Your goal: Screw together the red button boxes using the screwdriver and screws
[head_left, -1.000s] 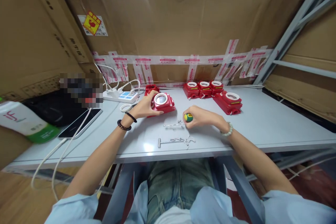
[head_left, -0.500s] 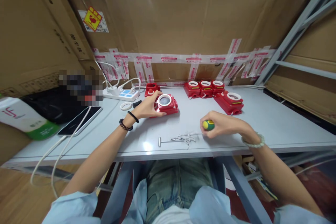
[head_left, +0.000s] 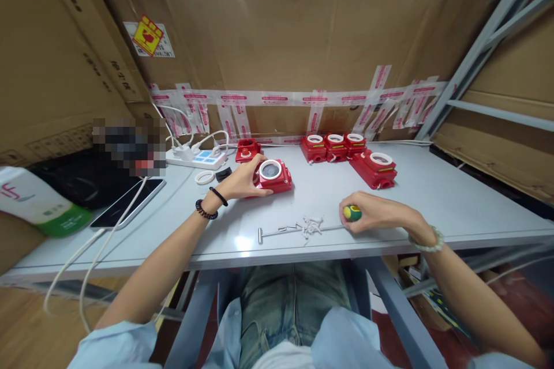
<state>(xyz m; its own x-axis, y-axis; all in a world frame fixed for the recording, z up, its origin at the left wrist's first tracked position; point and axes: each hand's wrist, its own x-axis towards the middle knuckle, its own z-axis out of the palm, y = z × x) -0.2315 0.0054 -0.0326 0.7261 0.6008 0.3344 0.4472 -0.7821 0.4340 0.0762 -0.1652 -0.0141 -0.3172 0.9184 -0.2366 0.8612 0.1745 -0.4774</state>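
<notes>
My left hand (head_left: 246,177) is closed round the left side of a red housing with a white ring and a round window (head_left: 282,177), which rests on the table. In my right hand (head_left: 367,211) is a screwdriver with a green and yellow handle (head_left: 352,213). Its thin shaft points left along the tabletop, the tip reaching a small pile of white and silver bits (head_left: 312,226). Left of that pile lie several small screws or pins (head_left: 289,227) and a silver T-shaped rod (head_left: 260,235).
Several red housings (head_left: 335,147) stand at the back right, one (head_left: 375,169) nearer me. A red part (head_left: 247,151), a loose white ring (head_left: 205,177) and a black piece (head_left: 224,174) lie behind my left hand. Further left are a power strip (head_left: 197,159), a phone (head_left: 128,203) and cables.
My right hand has moved right and toward me with the screwdriver, whose tip is now at the pile of small parts. My left hand keeps hold of the red housing, shifted slightly right.
</notes>
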